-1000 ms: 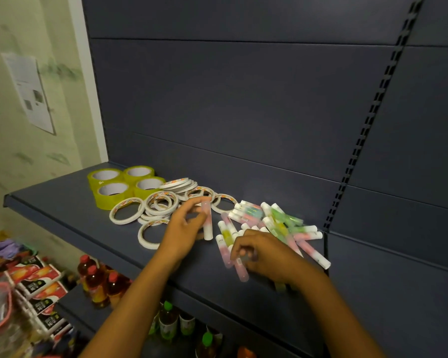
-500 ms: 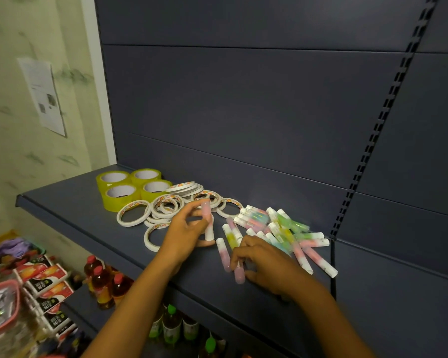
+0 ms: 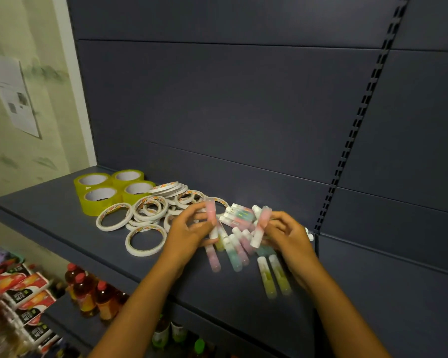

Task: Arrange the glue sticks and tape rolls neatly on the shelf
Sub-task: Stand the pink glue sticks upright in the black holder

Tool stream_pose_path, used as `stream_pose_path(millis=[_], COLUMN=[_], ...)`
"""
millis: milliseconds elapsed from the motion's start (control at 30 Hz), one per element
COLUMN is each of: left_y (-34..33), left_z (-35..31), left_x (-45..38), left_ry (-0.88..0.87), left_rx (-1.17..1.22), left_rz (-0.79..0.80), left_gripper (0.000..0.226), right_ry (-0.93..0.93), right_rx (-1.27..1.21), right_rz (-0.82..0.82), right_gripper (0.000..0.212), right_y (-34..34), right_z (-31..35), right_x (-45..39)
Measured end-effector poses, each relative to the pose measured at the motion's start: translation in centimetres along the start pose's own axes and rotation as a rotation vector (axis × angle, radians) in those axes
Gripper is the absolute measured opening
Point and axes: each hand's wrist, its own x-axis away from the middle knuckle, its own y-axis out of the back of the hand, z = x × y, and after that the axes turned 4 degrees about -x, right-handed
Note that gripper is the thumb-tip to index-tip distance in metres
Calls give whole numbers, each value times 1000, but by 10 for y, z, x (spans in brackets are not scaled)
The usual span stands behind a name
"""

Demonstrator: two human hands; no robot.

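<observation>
Two yellow-green sticks (image 3: 273, 276) lie nearest the shelf (image 3: 49, 210) lip and could roll off. Behind them, each hand grips a pink glue stick (left hand (image 3: 189, 233), right hand (image 3: 286, 235)); beyond, loose tape rolls (image 3: 145, 215) could get knocked.
</observation>
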Motion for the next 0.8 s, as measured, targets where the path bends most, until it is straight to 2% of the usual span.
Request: stream_pose_path(millis=[67, 167, 333, 400, 467, 600, 733, 800], left_y=[-17, -47, -108, -138, -171, -245, -322, -361], left_z=[-2, -2, -5, -11, -18, -37, -54, -58], left_x=[3, 7, 14, 21, 29, 60, 103, 123], left_ry=[-9, -34, 13, -14, -9, -2, -53, -67], left_rx=[60, 20, 80, 74, 91, 121, 119, 129], left_rz=[59, 154, 225, 302, 344, 357, 405, 444], left_gripper=[31, 24, 21, 18, 22, 16, 8, 11], right_ry=[-20, -28, 3, 16, 21, 72, 98, 111], right_rx=[-27, -53, -26, -23, -12, 42, 108, 128], right_rz=[-89, -149, -257, -308, -356, -434, -491, -539], right_gripper=[20, 19, 17, 13, 18, 34, 38, 38], right_y=[12, 36, 87, 116, 148, 214, 288, 326], right_z=[-1, -4, 6, 11, 17, 34, 53, 64], right_x=[1, 14, 41, 54, 69, 109, 162, 191])
